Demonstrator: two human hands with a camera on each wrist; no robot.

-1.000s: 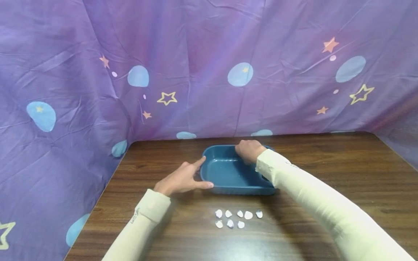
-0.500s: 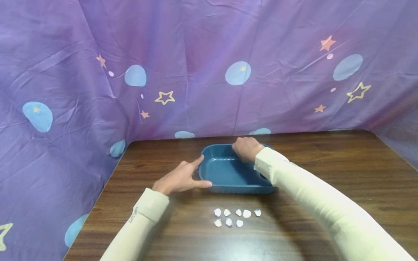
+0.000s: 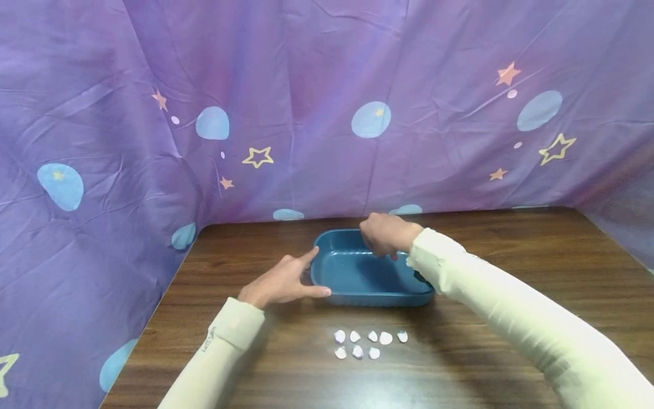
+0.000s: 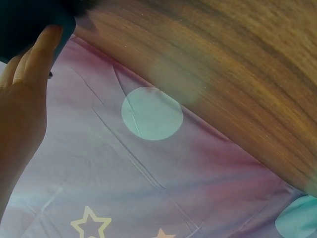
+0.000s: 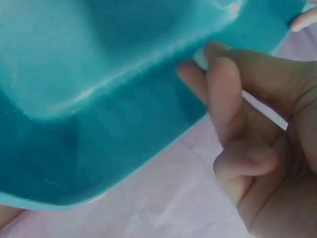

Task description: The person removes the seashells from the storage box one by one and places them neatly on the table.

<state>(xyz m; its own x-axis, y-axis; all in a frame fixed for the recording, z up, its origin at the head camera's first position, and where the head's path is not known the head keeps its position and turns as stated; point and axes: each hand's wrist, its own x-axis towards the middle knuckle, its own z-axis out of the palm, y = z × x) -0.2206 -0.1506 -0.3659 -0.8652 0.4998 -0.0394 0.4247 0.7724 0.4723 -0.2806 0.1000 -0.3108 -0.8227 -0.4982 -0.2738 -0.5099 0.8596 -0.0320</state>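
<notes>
A deep blue rectangular tray [image 3: 352, 272] stands on the wooden table. My left hand [image 3: 281, 279] rests against its left end, thumb at the front corner and fingers straight along the rim; the left wrist view shows those fingers [image 4: 42, 49] on the tray's side. My right hand [image 3: 385, 234] is over the tray's back wall. In the right wrist view, its thumb and fingertips pinch a small whitish piece [image 5: 199, 58] close to the inner wall, mostly hidden by the fingers. Several small white shell-like pieces [image 3: 385, 338] lie in two rows in front of the tray.
The brown wooden table [image 3: 245, 238] reaches back to a purple curtain [image 3: 317, 113] with stars and blue ovals, which also hangs along the left and right sides. The right sleeve [image 3: 490, 289] crosses over the tray's right end.
My right hand has shifted slightly and turned along the back wall, its wrist a little farther right, and a fingertip now shows beneath it. The left hand and the white pieces stay put.
</notes>
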